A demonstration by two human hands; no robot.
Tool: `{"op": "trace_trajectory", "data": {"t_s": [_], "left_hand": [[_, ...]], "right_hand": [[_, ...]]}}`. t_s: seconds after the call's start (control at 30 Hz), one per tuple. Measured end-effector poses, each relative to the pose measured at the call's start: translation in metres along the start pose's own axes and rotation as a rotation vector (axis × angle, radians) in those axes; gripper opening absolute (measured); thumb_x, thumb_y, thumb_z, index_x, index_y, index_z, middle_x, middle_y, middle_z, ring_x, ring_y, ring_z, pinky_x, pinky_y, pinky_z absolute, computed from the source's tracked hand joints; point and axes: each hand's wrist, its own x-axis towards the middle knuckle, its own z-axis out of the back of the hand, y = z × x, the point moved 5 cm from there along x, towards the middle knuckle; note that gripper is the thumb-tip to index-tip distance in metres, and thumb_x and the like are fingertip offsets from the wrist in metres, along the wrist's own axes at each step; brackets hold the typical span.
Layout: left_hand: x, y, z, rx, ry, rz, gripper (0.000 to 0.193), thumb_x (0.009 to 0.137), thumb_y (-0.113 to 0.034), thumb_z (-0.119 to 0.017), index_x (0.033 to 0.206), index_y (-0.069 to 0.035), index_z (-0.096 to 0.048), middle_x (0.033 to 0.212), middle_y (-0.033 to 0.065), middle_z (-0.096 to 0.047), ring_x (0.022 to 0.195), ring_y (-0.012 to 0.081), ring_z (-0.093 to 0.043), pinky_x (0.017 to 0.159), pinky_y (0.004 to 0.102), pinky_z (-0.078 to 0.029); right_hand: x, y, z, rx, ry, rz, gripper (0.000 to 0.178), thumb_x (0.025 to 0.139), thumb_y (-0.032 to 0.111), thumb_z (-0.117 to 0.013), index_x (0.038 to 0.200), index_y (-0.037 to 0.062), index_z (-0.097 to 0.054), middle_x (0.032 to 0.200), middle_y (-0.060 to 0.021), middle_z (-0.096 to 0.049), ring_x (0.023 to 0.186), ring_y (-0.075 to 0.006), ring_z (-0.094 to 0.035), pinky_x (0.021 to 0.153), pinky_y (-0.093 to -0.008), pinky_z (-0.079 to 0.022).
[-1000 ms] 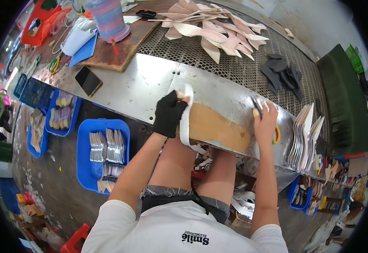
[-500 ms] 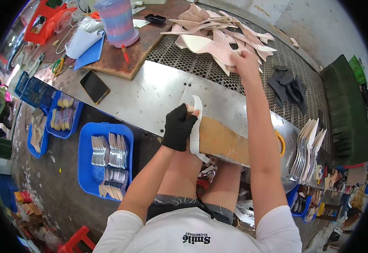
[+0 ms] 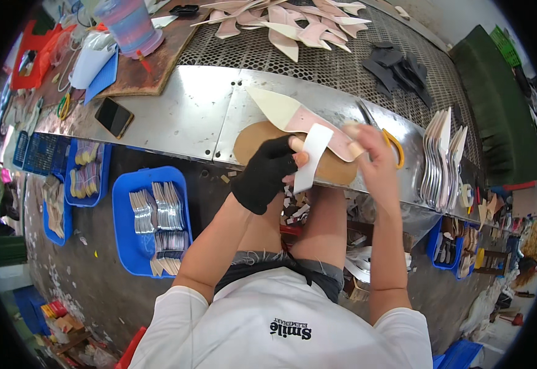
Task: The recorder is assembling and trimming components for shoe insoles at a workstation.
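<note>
The black-gloved left hand [image 3: 263, 179] pinches a white strip [image 3: 310, 157]; the bare right hand [image 3: 376, 161] grips a pink pointed insole piece [image 3: 299, 118] at the metal worktop's [image 3: 182, 117] front edge. The strip could stick crooked.

Shoe-making workshop: steel-clad work surface [image 3: 182, 117] with perforated mesh section, heaps of cut pink shoe pieces [image 3: 293, 24], black pieces [image 3: 397, 67], stacked insoles [image 3: 440, 160], blue bins [image 3: 127, 246] of parts on scrap-littered floor [image 3: 90, 283].
</note>
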Motion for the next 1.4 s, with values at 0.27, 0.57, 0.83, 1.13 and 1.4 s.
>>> {"op": "trace_trajectory", "data": {"t_s": [0.27, 0.57, 0.83, 1.13, 1.4], "left_hand": [[-0.004, 0.029, -0.002, 0.19, -0.046, 0.029, 0.027, 0.084, -0.016, -0.063, 0.108, -0.005, -0.059, 0.089, 0.0004, -0.06, 0.078, 0.0091, -0.055, 0.066, 0.0227, -0.045], [0.017, -0.091, 0.017, 0.766, -0.444, -0.542, 0.017, 0.086, -0.011, -0.057, 0.097, -0.009, -0.07, 0.082, -0.001, -0.067, 0.066, 0.005, -0.057, 0.055, 0.0199, -0.044], [0.049, -0.239, 0.185, 0.671, -0.739, -0.457, 0.016, 0.086, -0.023, -0.062, 0.089, -0.007, -0.062, 0.08, 0.0047, -0.068, 0.055, 0.0087, -0.054, 0.048, 0.0213, -0.041], [0.025, -0.254, 0.196, 0.64, -0.678, -0.288, 0.033, 0.088, -0.032, -0.062, 0.106, -0.004, -0.059, 0.091, 0.0062, -0.065, 0.077, 0.0137, -0.06, 0.068, 0.0276, -0.05], [-0.011, -0.036, -0.038, 0.668, 0.093, -0.402, 0.022, 0.08, -0.008, -0.062, 0.102, -0.006, -0.065, 0.112, 0.008, -0.061, 0.103, 0.02, -0.055, 0.09, 0.0324, -0.042]], "right_hand": [[-0.018, 0.02, -0.026, 0.884, 0.263, -0.273, 0.028, 0.087, 0.011, -0.058, 0.111, -0.0041, -0.056, 0.092, -0.0066, -0.063, 0.072, -0.0101, -0.061, 0.058, -0.0218, -0.051], [-0.026, 0.032, -0.074, 0.799, 0.335, -0.347, 0.016, 0.089, 0.009, -0.055, 0.1, -0.0023, -0.055, 0.085, -0.0082, -0.064, 0.066, -0.0114, -0.062, 0.061, -0.0243, -0.053], [-0.092, 0.05, -0.088, 0.771, 0.378, -0.532, 0.011, 0.09, 0.009, -0.055, 0.092, -0.0009, -0.059, 0.072, -0.0035, -0.06, 0.055, -0.0083, -0.056, 0.05, -0.0203, -0.046], [-0.139, 0.071, -0.036, 0.256, 0.404, -0.259, 0.008, 0.085, 0.01, -0.06, 0.083, 0.003, -0.06, 0.057, -0.0068, -0.055, 0.047, -0.0125, -0.056, 0.047, -0.0262, -0.042], [-0.076, 0.048, -0.028, 0.202, -0.124, 0.0, 0.034, 0.081, 0.012, -0.065, 0.11, -0.0016, -0.056, 0.088, -0.0086, -0.065, 0.081, -0.0251, -0.064, 0.073, -0.0342, -0.051]]}}
